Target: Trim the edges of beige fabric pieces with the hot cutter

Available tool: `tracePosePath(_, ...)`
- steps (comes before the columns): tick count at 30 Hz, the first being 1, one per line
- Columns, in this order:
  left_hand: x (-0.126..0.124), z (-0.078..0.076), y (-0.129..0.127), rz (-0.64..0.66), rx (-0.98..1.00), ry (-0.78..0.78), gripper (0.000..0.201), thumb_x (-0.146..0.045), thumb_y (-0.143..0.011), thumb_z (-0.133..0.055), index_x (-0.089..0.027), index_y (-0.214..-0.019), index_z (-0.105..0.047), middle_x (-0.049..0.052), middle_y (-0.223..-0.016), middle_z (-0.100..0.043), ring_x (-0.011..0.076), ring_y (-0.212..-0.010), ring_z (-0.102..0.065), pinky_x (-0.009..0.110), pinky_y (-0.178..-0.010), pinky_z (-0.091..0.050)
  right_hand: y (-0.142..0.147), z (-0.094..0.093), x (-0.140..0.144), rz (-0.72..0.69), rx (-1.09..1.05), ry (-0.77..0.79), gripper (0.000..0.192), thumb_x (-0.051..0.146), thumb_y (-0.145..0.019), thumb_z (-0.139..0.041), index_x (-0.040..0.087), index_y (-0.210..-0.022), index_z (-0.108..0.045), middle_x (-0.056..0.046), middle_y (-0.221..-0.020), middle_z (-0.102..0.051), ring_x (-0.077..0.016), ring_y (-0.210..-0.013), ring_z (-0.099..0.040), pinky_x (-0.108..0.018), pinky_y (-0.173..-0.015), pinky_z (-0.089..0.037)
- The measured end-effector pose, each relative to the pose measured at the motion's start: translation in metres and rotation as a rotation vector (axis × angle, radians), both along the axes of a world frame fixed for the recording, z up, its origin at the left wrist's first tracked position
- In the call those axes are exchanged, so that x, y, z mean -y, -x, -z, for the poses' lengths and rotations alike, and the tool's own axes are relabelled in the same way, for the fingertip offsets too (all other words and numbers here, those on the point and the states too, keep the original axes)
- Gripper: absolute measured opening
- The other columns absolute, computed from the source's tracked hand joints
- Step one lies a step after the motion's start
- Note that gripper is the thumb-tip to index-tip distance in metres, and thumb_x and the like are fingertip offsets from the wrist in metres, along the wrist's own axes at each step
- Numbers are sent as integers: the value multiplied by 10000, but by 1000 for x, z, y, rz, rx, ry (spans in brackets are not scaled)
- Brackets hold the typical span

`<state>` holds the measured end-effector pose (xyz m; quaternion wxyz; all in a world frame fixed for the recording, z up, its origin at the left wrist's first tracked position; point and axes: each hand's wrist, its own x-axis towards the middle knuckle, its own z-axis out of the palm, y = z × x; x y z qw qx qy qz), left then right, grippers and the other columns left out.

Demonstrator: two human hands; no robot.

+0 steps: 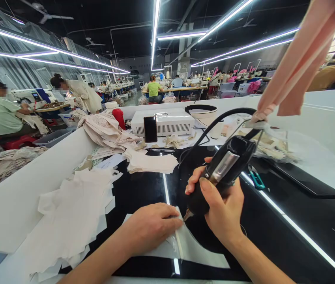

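Fabric piece lies flat on the near part of the black desk, pinned under the left hand, whose fingers press down beside the tool's tip. The right hand is clenched round a black corded hot cutter, tip touching the piece's edge, so trimming or sealing looks under way. Next, I judge, calls for steady guiding along that edge, with the piece held taut.

Your left hand lies palm down, fingers together and stretched flat toward the black tool; your right hand is wrapped around that tool, thumb up its near side, both forearms angling in from below
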<state>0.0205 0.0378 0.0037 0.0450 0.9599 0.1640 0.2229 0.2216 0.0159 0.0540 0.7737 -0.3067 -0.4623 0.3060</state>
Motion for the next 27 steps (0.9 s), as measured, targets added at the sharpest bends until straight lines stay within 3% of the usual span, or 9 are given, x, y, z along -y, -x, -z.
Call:
tracePosePath(4, 3, 3, 0, 20, 55, -110, 194, -183, -1205, -530, -192, -1213, -724, 59, -1252, -808, 200, -1122, -801, 424, -1243, -557, -5, -3, 5, 9, -46, 29, 395, 381, -934, -913, 302, -1240, -677, 50, -861, -743, -144, -623, -699, -273, -618, -631)
tracePosePath(6, 7, 4, -3, 27, 78, -125, 169, -182, -1200, -549, -186, -1231, -716, 51, -1215, -808, 189, -1100, -794, 433, -1283, -520, -7, -4, 8, 10, -59, 39, 437, 417, -917, -939, 309, -1251, -679, 52, -864, -747, -146, -626, -704, -270, -622, -633)
tracePosePath(10, 13, 4, -8, 40, 29, -68, 133, -165, -1177, -591, -171, -1195, -722, 44, -1075, -789, 184, -961, -772, 368, -1140, -607, -9, -5, 13, -1, -41, 36, 438, 468, -918, -952, 314, -1240, -698, 54, -842, -754, -144, -614, -707, -258, -611, -624)
tracePosePath(14, 13, 1, -8, 47, -44, 1, 133, -127, -1137, -632, -186, -1160, -749, 57, -1071, -784, 186, -948, -760, 303, -982, -642, -8, -4, 15, -5, -47, 32, 469, 473, -906, -967, 313, -1247, -688, 55, -850, -762, -143, -612, -712, -252, -611, -629)
tracePosePath(27, 8, -2, -4, 80, 31, 81, 260, -247, -1213, -551, -194, -1119, -788, 55, -1118, -820, 182, -986, -780, 301, -1003, -633, -3, -2, 17, -25, -31, 37, 437, 451, -929, -946, 292, -1239, -682, 35, -863, -756, -150, -615, -710, -273, -600, -628)
